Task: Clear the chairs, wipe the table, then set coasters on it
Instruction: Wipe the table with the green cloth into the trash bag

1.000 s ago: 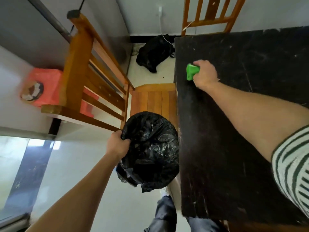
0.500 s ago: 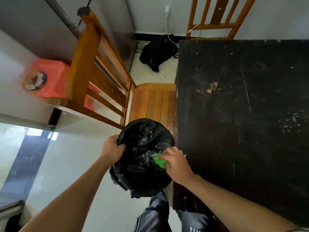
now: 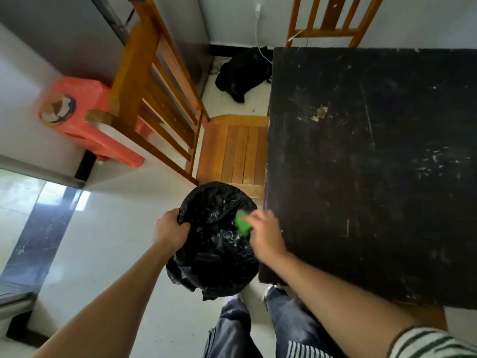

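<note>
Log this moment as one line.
left hand: grips bag rim | right hand: holds green item over bag | table: crumbs on top

No legible words, brand names, numbers or signs are showing anywhere in this view. A round printed label [image 3: 58,111] is sitting on the orange plastic stool [image 3: 85,90], but it is appearing too blurred to read.

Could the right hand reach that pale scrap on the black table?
Probably yes: the right hand is at the edge of the table, and nothing stands between it and the pale scrap, though it holds a green thing.
</note>
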`<state>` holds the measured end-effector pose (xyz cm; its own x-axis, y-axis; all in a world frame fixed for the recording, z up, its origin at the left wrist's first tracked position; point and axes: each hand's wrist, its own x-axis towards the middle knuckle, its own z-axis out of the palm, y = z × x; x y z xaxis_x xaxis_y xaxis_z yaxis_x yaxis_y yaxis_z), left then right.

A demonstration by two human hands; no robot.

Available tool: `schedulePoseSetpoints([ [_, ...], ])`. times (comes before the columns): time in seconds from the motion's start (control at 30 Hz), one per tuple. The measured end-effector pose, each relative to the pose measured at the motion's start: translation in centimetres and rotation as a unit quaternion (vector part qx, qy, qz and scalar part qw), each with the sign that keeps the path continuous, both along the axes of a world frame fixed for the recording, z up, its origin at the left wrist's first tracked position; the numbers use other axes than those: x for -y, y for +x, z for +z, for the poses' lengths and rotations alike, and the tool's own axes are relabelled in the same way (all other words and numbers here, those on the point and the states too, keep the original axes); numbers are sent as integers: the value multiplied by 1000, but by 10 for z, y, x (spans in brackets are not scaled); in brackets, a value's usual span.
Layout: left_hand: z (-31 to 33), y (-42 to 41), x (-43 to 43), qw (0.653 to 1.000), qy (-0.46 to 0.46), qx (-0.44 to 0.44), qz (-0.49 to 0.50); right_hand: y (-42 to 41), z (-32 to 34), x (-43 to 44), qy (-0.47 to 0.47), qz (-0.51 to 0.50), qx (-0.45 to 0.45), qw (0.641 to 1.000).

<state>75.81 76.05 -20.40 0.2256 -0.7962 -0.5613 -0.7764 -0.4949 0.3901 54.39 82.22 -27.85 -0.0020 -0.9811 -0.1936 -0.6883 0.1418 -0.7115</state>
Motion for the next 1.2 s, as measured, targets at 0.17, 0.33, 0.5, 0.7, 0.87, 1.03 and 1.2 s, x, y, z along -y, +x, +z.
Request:
schedulePoseSetpoints([
  [0.17,9,12,-4,999,-4,-17,-31,-18,20,-15,2,-65,42,997],
  [0.33,9,26,-20,998,2,-33,-61,-136,32,-23,50,-343,-130,929],
  [0.5,-3,36,-42,996,12,-48,-71,-77,17,-89,68,-405,-158,898],
  [0.7,-8,47,-68,996,44,-65,-46,72,0,-121,28,-148,-42,988],
  [0.87,-6,57,-86,994,58,-96,-13,28,35,-120,17,-262,-18,965],
  [1.03,-8,60,-103,992,57,-112,15,-62,36,-123,103,-446,-116,882],
  [1.2,0,68,-132,991,54,-115,38,19,23,-147,121,-297,-108,941],
])
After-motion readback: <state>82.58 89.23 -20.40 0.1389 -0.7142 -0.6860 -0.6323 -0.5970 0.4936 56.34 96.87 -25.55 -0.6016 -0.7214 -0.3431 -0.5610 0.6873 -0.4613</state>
